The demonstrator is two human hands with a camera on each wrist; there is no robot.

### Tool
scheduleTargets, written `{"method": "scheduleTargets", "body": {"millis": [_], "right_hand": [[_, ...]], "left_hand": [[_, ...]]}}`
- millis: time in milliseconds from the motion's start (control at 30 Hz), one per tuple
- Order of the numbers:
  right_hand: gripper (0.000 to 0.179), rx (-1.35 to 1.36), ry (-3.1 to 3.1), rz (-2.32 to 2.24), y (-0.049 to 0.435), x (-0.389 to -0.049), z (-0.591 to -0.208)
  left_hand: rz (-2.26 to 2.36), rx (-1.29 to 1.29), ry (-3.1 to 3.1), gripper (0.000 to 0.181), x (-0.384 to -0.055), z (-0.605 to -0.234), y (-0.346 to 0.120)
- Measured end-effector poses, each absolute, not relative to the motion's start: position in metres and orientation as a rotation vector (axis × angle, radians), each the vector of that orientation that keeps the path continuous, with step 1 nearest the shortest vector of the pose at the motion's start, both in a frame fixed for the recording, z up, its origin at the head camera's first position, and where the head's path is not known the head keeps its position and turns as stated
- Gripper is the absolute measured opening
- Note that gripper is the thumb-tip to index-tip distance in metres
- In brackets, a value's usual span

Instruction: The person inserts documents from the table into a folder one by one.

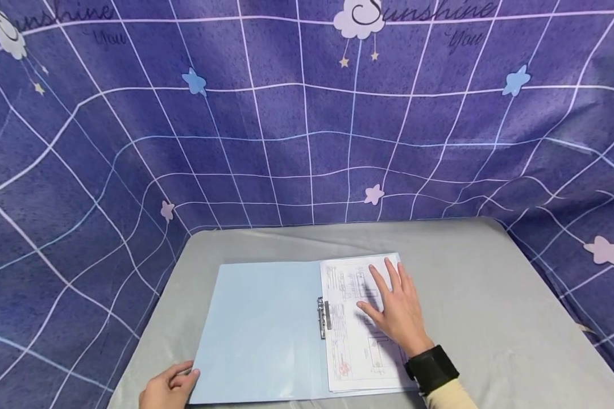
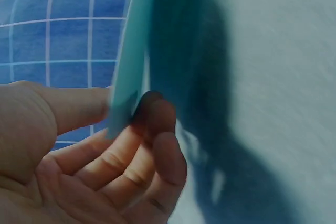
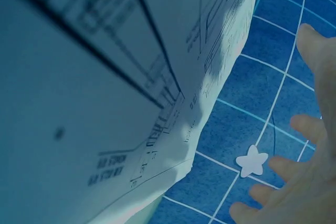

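Note:
A light blue folder point(image 1: 261, 329) lies spread wide, its cover to the left. Printed sheets point(image 1: 348, 352) with line drawings and a red stamp sit on its right side, beside a metal lever clip point(image 1: 322, 318). At the cover's lower left corner, my left hand point(image 1: 169, 387) pinches the edge; in the left wrist view the thumb and fingers lie on either side of the cover point(image 2: 128, 61). My right hand point(image 1: 400, 309), fingers spread, is over the right part of the sheets. The right wrist view shows a gap between that hand point(image 3: 310, 166) and the paper point(image 3: 105, 103).
A grey cloth-covered table point(image 1: 491, 318) carries the folder. Behind and on both sides hangs a purple-blue curtain point(image 1: 286, 113) with a grid and star print. A black band point(image 1: 432, 369) wraps the right wrist.

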State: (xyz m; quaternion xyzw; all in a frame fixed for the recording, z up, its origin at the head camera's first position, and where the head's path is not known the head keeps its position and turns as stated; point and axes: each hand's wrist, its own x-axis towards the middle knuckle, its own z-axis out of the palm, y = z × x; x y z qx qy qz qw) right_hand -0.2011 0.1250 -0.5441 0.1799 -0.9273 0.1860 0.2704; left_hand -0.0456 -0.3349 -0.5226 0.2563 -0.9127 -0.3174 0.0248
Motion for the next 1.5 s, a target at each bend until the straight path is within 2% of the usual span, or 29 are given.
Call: {"method": "scheduleTargets", "body": {"millis": [133,233,400,667,767,1000,1233,1500], "right_hand": [[0.085,0.447,-2.506,0.527,0.126,-0.201,-0.549],[0.084,0.433,-2.509,0.542,0.126,-0.199,-0.551],[0.084,0.417,-2.532,0.561,0.128,-0.198,-0.551],[0.084,0.421,-2.541,0.534,0.133,-0.2,-0.547],[0.081,0.415,-2.514,0.546,0.134,-0.201,-0.547],[0.069,0.304,-2.396,0.743,0.143,-0.194,-0.544],[0.068,0.138,-2.293,0.877,0.192,-0.175,-0.532],[0.066,-0.07,-2.277,0.869,0.235,-0.153,-0.528]], "left_hand": [[-1.132,0.894,-2.646,0.039,-0.042,-0.503,-0.323],[-1.263,0.877,-2.447,0.035,-0.038,-0.484,-0.306],[-1.467,0.549,-2.122,0.024,-0.036,-0.452,-0.265],[-1.725,-0.054,-1.869,0.04,-0.05,-0.423,-0.197],[-1.737,-0.26,-1.865,0.043,-0.064,-0.423,-0.175],[-1.439,-0.517,-2.149,0.054,-0.111,-0.44,-0.129],[-1.149,-0.811,-2.413,0.06,-0.142,-0.475,-0.079],[-0.782,-1.003,-2.627,0.06,-0.167,-0.511,-0.052]]}}
